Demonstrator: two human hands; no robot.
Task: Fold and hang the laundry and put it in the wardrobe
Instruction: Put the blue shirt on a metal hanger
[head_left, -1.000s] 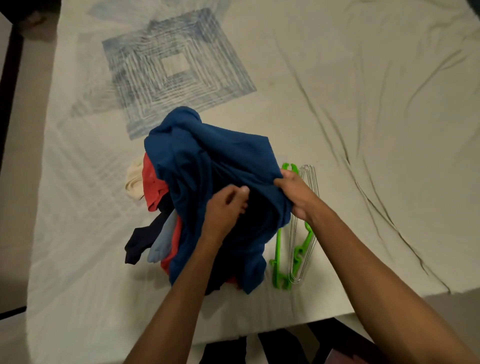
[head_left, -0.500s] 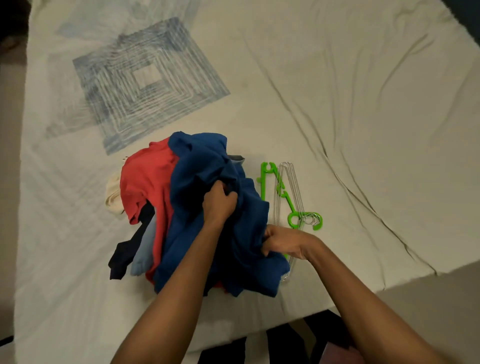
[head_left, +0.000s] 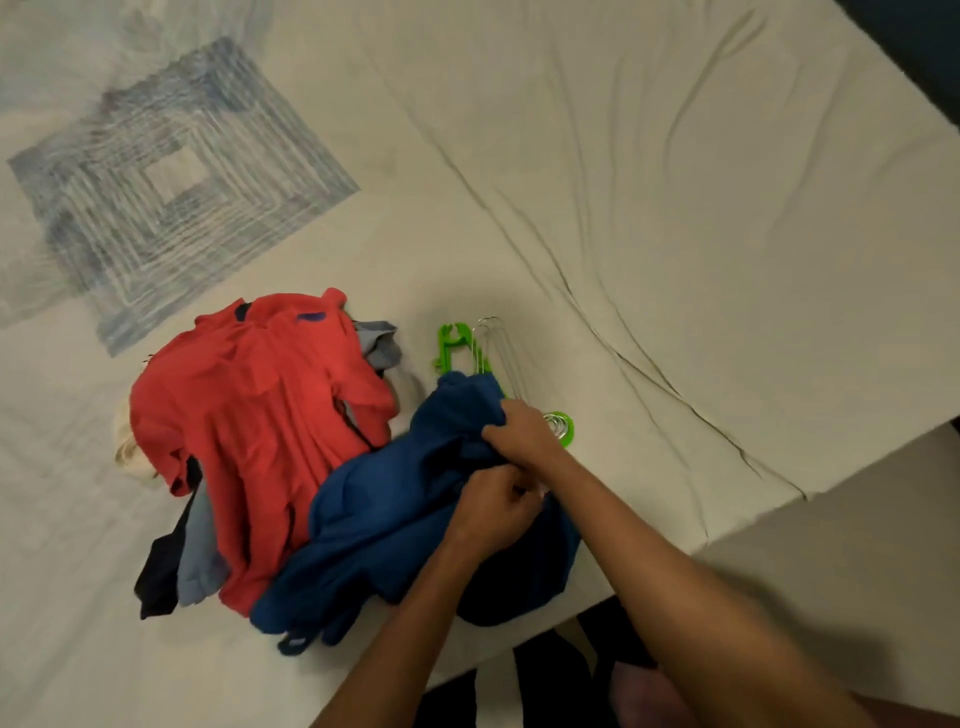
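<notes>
A crumpled blue garment (head_left: 395, 525) lies near the front edge of the bed, partly over the hangers. My left hand (head_left: 493, 512) grips a fold of it, and my right hand (head_left: 519, 431) grips the cloth just above. A red shirt (head_left: 260, 415) lies spread on top of the laundry pile to the left, with grey (head_left: 200, 561), dark navy (head_left: 158, 577) and cream (head_left: 127, 447) pieces sticking out from under it. Green plastic hangers (head_left: 454, 348) and thin wire hangers (head_left: 498, 348) lie to the right of the pile, half hidden by the blue garment.
The bed (head_left: 675, 208) is covered by a wrinkled cream sheet with a blue square pattern (head_left: 171, 176) at the upper left. The bed's corner and floor (head_left: 857, 519) show at the lower right. My legs stand against the front edge.
The blue garment has been pulled off the pile toward the right front, uncovering the red shirt. Both hands moved together on the blue cloth, over the hangers.
</notes>
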